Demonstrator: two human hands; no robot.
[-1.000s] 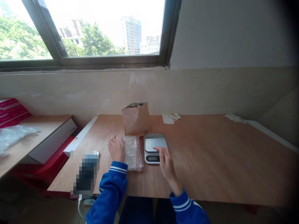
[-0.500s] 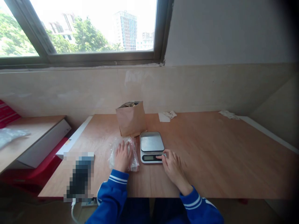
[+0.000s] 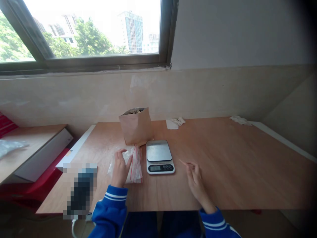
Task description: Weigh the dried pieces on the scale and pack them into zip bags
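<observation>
My left hand (image 3: 120, 168) lies over a clear plastic zip bag (image 3: 135, 167) with a red-lined seal, its fingers curled on the crumpled plastic. My right hand (image 3: 195, 181) is raised to the right of a small digital kitchen scale (image 3: 159, 157) and pinches a thin wooden stick (image 3: 182, 162) between its fingertips. The scale's steel platform holds nothing, and its display is lit. Behind the zip bag stands an open brown paper bag (image 3: 136, 127) with some contents showing at its mouth, though I cannot tell what they are.
The plywood tabletop (image 3: 223, 172) meets a tiled wall under a window. White paper scraps (image 3: 173, 123) lie along its back edge. A pixelated blurred object (image 3: 80, 191) sits at the near left. Beyond the left edge are a lower desk and something red.
My right hand has moved away from the scale's front edge, to the right and up, and now shows a thin stick. My left hand has shifted slightly left on the zip bag.
</observation>
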